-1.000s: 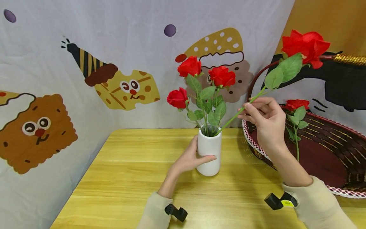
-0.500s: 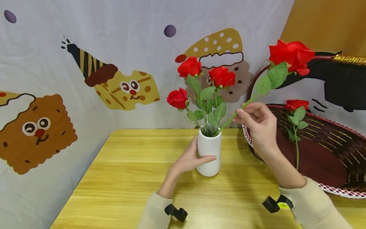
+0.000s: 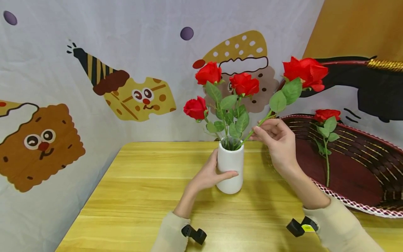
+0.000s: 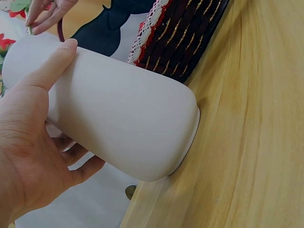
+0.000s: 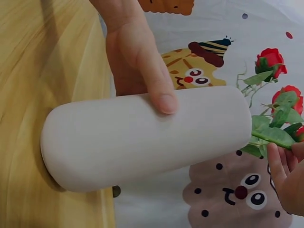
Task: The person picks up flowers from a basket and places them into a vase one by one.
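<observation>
A white vase point(image 3: 230, 175) stands upright on the wooden table, and my left hand point(image 3: 206, 173) grips it from the left, thumb across its front. Three red roses point(image 3: 209, 73) with green leaves rise from its mouth. My right hand point(image 3: 280, 145) pinches the green stem of another red rose point(image 3: 305, 73), which leans to the right with its lower end inside the vase mouth. In the left wrist view the vase point(image 4: 123, 109) hides part of the left fingers behind it. The right wrist view shows the right hand point(image 5: 289, 178) at the stem beside the vase mouth.
A dark woven basket point(image 3: 346, 196) with white lace trim stands at the right, holding one more red rose point(image 3: 327, 115). Behind the wooden table point(image 3: 141, 182) hangs a cloth point(image 3: 151, 45) printed with cartoon snacks.
My right hand has moved left and down toward the vase with the rose, and its bloom has come lower and closer to the others. The left hand stays still on the vase.
</observation>
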The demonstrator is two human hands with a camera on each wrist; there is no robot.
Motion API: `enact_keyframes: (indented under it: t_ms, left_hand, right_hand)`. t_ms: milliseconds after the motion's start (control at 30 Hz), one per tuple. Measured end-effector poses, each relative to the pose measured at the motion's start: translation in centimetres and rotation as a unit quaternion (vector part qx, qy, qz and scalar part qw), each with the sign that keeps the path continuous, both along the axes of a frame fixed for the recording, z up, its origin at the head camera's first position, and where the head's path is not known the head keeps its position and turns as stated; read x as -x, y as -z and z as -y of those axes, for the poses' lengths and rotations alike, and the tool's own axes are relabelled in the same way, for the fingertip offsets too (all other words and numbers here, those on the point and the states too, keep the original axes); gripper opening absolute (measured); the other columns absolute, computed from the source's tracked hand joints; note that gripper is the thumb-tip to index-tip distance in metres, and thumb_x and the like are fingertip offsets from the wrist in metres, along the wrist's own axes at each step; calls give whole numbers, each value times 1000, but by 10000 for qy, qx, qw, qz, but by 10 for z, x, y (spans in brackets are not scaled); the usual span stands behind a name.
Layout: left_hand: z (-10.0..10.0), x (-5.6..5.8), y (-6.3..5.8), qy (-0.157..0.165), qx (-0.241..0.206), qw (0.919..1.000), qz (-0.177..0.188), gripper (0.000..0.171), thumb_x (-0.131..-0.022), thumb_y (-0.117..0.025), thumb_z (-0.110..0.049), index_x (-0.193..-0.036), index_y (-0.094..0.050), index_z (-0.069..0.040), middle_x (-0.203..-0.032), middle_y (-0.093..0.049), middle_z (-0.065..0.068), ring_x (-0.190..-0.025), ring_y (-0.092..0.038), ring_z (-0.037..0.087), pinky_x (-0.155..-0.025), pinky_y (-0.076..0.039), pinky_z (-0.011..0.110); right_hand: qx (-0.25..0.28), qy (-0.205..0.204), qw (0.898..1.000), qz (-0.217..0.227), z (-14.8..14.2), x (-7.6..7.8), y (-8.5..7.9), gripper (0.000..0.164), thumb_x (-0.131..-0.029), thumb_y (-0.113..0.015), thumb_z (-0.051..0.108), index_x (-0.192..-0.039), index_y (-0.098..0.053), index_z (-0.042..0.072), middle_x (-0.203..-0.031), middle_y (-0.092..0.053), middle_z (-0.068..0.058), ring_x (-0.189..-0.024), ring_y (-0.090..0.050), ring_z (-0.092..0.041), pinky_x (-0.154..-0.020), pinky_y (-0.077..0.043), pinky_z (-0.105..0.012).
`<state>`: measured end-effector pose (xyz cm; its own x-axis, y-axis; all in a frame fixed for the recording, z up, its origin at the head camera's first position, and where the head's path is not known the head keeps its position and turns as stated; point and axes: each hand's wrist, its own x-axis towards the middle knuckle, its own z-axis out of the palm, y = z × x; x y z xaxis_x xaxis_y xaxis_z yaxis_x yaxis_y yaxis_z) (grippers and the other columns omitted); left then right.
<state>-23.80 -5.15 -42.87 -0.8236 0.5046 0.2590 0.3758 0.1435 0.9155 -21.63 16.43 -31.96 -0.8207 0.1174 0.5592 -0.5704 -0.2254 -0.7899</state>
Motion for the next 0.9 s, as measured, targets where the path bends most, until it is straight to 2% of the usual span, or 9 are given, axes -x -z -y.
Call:
enact_keyframes:
  t_ms: [233,433,733,900]
  left_hand:
    - [0,0,1,-25,1,10000,13,87,-87,-82,-34,-154,-27,-28,-138,-49,-10,-123,-53,11,-106,-42,40]
    - [0,0,0,-59,50,10000,-36,88,-87,-82,-35,-155,-26,-28,-139,-48,-9,-124,-52,11,-107,-41,41]
    - [0,0,-1,-7,1,10000,-16,89,-87,-82,-35,-156,-25,-30,-140,-48,-9,-124,-52,11,-107,-41,42]
    - [0,-1,0,-3,-17,10000,-22,90,-87,-82,-34,-156,-24,-30,-141,-47,-10,-125,-51,11,-108,-40,42]
  right_hand:
    - [-86,-10,9999,138,4,0,7,17,-91,-67,-11,-102,-54,-17,-86,-69,-9,-71,-71,-22,-74,-60,-36]
    - [-93,2,9997,232,7,1,11,13,-91,-67,-12,-100,-58,-11,-85,-69,-9,-71,-71,-22,-74,-60,-39]
    - [126,-234,9995,152,8,2,14,11,-91,-67,-12,-99,-62,-6,-85,-69,-9,-72,-71,-21,-73,-60,-37]
    - [65,-105,9995,306,8,2,14,12,-90,-69,-10,-100,-62,-6,-85,-69,-11,-71,-71,-21,-73,-60,-37]
